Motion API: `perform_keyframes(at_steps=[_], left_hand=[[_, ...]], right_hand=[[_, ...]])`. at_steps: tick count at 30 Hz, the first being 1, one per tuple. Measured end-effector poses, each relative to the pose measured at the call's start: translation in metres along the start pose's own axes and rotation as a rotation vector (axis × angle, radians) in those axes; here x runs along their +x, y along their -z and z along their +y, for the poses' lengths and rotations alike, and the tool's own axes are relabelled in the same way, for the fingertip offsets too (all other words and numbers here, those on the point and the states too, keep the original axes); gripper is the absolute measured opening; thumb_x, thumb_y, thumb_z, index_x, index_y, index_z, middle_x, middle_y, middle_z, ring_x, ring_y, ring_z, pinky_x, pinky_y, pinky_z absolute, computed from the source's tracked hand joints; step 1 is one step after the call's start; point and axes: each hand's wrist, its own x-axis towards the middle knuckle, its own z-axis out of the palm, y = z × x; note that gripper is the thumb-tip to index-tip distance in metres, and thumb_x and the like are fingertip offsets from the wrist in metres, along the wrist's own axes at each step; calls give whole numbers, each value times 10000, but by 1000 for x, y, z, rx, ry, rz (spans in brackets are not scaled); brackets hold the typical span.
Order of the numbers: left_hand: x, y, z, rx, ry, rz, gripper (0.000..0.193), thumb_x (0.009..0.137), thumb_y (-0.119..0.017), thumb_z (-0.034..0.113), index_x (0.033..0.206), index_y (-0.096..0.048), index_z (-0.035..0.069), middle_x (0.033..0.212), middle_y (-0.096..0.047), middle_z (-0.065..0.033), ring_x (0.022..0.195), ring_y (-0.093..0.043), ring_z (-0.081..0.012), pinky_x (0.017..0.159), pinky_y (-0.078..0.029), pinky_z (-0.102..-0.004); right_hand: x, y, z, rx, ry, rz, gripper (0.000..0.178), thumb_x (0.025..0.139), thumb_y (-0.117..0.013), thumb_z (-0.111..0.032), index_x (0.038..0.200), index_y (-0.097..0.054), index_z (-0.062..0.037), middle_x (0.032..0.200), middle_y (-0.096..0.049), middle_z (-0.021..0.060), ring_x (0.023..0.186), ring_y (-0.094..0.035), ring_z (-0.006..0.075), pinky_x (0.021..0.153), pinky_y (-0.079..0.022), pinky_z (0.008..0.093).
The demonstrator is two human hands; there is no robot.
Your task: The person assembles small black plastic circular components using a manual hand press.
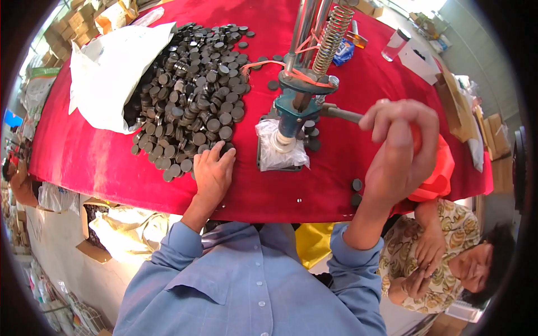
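Observation:
My left hand [213, 171] rests at the near right edge of a big heap of round black caps [196, 95], fingers stretched out and slightly apart, fingertips touching caps. It is open; whether a cap is pinched beneath cannot be seen. In the middle stands a green hand press [294, 109] with steel columns and a coil spring [334, 36]. Clear plastic film wraps its base, around a pale round holder [284, 143]. My right hand [400, 151] is closed round the end of the press lever [343, 113], right of the press.
A white sack [115, 73] lies beside the heap on the red-covered table [174, 193]. A few caps [356, 185] sit right of the press. Beyond are a red plastic bag [440, 173] and a clear cup [395, 45]. A co-worker [434, 252] sits at the right, hands together.

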Motion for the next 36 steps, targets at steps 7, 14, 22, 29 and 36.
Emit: perform_keyframes(at_steps=[7,14,22,29,36], left_hand=[[25,-6,27,-348,171,34,529,738,-865,178,1195,-618,81,1022,-737,-47,798,-670,-227,733,-470,-386],[67,-29,78,-660,119,64,685,729,-886,154,1291,-507,57,989,-728,-54,733,-666,-225,752,-492,-387],[69,-31,82,-595,83,62,744,731,-887,177,1339,-484,29,1019,-706,-76,854,-661,-257,775,-474,-409],[52,-5,17,-232,34,156,412,810,-807,159,1181,-653,69,1171,-660,-70,1004,-605,-292,868,-470,-407],[37,-4,-15,-91,-14,-8,380,834,-746,135,1207,-672,119,1190,-639,-48,1040,-580,-265,846,-436,-418]], right_hand=[[59,-4,25,117,-36,-110,164,990,-623,-121,1002,-633,42,726,-592,33,647,-589,100,607,-492,258],[72,-9,24,40,-109,-107,204,999,-589,-126,1004,-636,72,747,-533,47,662,-496,127,689,-504,328],[36,-5,15,115,-15,-16,151,979,-617,-105,1042,-616,32,705,-561,38,620,-555,126,615,-496,284],[-77,22,16,-10,249,-89,143,989,-588,-221,1004,-512,-100,698,-515,66,641,-578,237,806,-423,461],[-128,22,19,-123,188,-23,302,995,-630,-405,1103,-484,-164,825,-536,70,881,-611,285,966,-393,531]])
